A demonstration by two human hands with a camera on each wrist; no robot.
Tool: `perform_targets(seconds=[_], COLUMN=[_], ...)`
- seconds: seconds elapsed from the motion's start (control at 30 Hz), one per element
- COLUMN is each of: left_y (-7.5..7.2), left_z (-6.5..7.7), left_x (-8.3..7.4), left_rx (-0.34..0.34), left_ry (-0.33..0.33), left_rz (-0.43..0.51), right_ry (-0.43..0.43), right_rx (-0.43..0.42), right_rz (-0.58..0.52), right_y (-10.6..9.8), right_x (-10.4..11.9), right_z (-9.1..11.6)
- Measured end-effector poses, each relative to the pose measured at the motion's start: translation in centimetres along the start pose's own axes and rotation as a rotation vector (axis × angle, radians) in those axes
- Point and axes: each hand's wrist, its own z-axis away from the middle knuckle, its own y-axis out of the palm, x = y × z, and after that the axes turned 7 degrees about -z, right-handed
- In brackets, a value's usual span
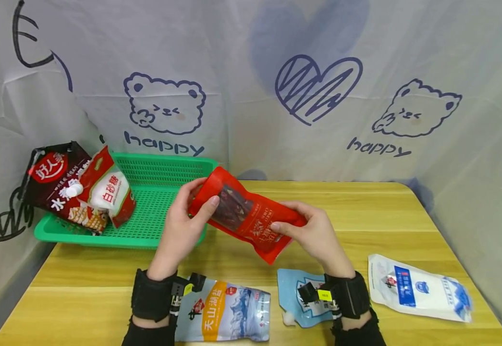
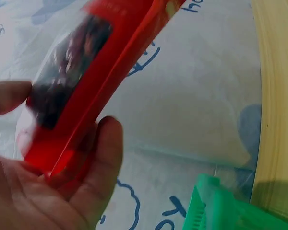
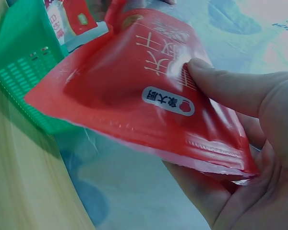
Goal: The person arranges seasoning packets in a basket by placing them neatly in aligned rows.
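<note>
Both hands hold a red pouch of dried chilies (image 1: pixel 251 211) above the table, tilted down to the right in the head view. Dark dried pods show through its clear window. My left hand (image 1: pixel 182 222) grips the upper left end, thumb across the front and fingers behind. At the lower right end, my right hand (image 1: pixel 320 231) pinches the pouch, its thumb on the printed front. The right wrist view shows the sealed edge of the pouch (image 3: pixel 134 91) close to the palm. In the left wrist view, the windowed end of the pouch (image 2: pixel 81 91) lies between thumb and fingers.
A green basket (image 1: pixel 153 211) at the back left holds a dark red food bag (image 1: pixel 56 178) and a white-sugar pouch (image 1: pixel 111 191). Along the front of the wooden table (image 1: pixel 346 206) lie a lake-salt pouch (image 1: pixel 225 312), a light-blue spouted pouch (image 1: pixel 291 288) and a white pouch (image 1: pixel 419 288).
</note>
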Motion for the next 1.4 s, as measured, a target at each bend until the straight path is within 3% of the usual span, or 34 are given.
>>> perform_targets(seconds=[0.17, 0.57, 0.73, 1.07, 1.4], left_y=[-0.5, -0.5, -0.4, -0.2, 0.0], left_z=[-0.1, 0.1, 0.2, 0.3, 0.3], left_x=[-0.1, 0.0, 0.1, -0.2, -0.3], left_rx=[0.086, 0.146, 0.105, -0.03, -0.119], left_ry=[-0.017, -0.012, 0.021, 0.042, 0.026], left_rz=[-0.031, -0.12, -0.113, -0.061, 0.063], right_ry=[-0.007, -0.023, -0.009, 0.01, -0.048], right_rx=[0.022, 0.094, 0.077, -0.057, -0.064], right_rz=[0.03, 0.09, 0.065, -0.056, -0.171], right_y=[-0.6, -1.0, -0.9, 0.2, 1.1], right_x=[0.3, 0.2, 0.2, 0.6, 0.5], right_z=[0.1, 0.2, 0.2, 0.0, 0.1])
